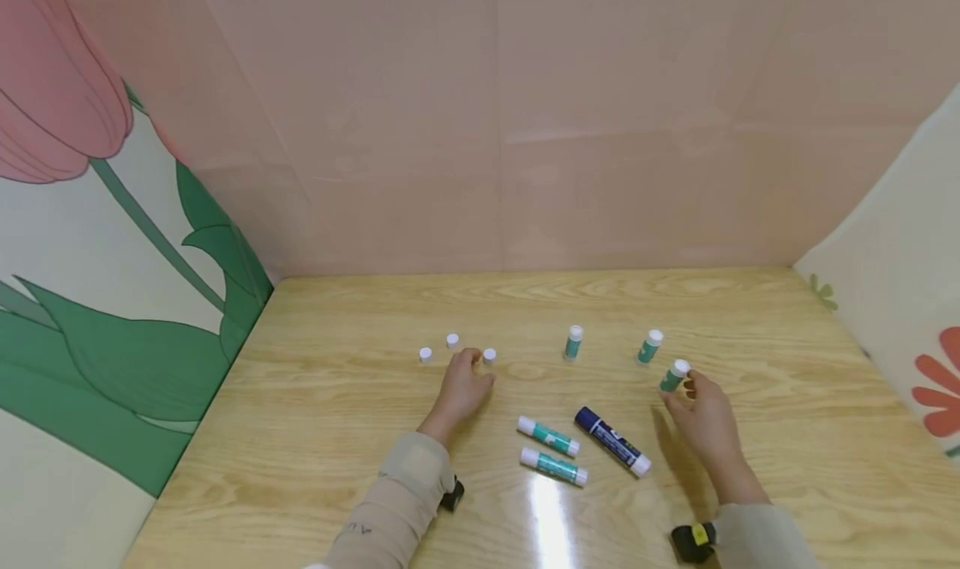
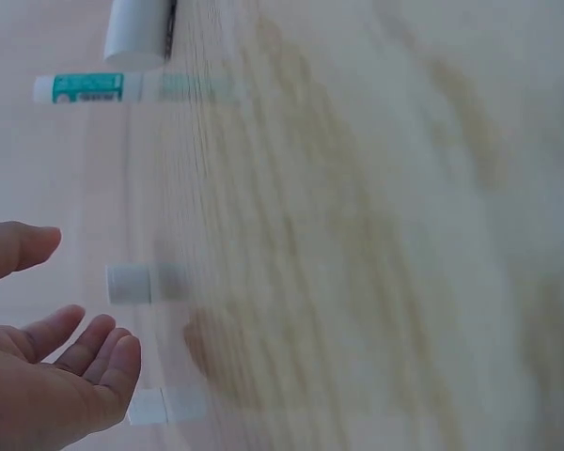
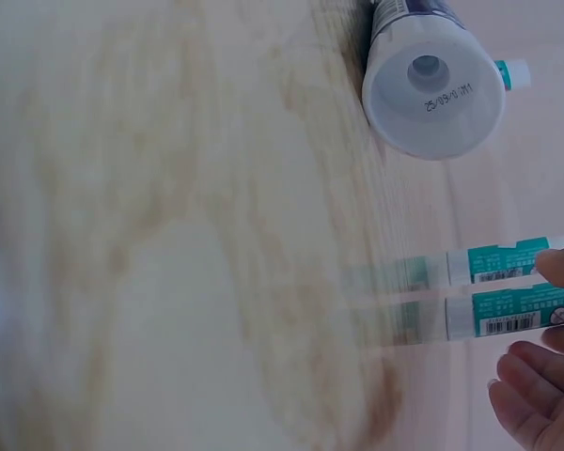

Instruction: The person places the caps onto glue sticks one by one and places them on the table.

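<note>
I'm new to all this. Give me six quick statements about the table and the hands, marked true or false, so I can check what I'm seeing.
1. The left hand is close to the small white cylinders. True.
2. The dark blue stick lies on its side. True.
3. The small white cylinders are right of the dark blue stick in the head view. False: all three are to its left.
4. The right hand is at an upright green-labelled stick. True.
5. Only one green-labelled stick is upright. False: three are, and two more lie flat.
6. The right hand is nearest to the small white cylinders. False: the left hand is.
</note>
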The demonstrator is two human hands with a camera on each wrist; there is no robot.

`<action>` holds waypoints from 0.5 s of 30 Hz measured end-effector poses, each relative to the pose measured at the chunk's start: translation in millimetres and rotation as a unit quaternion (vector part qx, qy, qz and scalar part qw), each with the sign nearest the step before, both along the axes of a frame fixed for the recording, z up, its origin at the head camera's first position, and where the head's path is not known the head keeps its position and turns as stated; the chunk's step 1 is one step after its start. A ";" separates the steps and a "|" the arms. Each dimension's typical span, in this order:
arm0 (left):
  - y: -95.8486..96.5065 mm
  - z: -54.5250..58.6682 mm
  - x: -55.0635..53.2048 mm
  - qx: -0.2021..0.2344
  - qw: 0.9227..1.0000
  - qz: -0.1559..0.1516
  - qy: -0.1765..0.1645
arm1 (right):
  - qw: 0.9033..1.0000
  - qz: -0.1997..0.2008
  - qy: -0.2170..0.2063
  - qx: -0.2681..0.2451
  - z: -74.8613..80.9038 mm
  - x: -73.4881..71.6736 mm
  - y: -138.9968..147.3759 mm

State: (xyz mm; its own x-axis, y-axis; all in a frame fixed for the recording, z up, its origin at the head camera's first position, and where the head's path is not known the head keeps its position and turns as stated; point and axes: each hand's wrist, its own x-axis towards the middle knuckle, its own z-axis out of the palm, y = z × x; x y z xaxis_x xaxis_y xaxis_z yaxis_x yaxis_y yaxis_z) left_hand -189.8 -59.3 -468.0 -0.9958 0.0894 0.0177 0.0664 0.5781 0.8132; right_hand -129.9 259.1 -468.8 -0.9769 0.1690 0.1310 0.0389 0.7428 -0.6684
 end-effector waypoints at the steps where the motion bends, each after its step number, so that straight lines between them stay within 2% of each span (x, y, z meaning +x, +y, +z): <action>1: -0.1 -0.7 -0.9 0.001 1.000 0.000 0.000 | 1.000 0.000 0.000 -0.002 -0.3 -0.2 0.0; 6: -0.8 -4.4 -5.8 0.005 1.000 -0.002 -0.008 | 1.000 0.001 0.003 -0.005 -1.4 -0.9 0.1; 15: -2.1 -3.1 -12.2 0.012 0.999 -0.024 -0.026 | 1.000 0.004 0.019 -0.020 -1.9 -2.6 0.3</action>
State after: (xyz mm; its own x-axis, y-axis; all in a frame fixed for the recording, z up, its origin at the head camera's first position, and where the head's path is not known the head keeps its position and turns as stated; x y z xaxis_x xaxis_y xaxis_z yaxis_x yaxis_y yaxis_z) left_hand -202.0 -61.4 -471.1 -0.9901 0.1372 -0.0308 0.0512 0.5557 0.8298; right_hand -132.5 259.3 -470.7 -0.9726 0.1669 0.1615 0.0067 0.7152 -0.6989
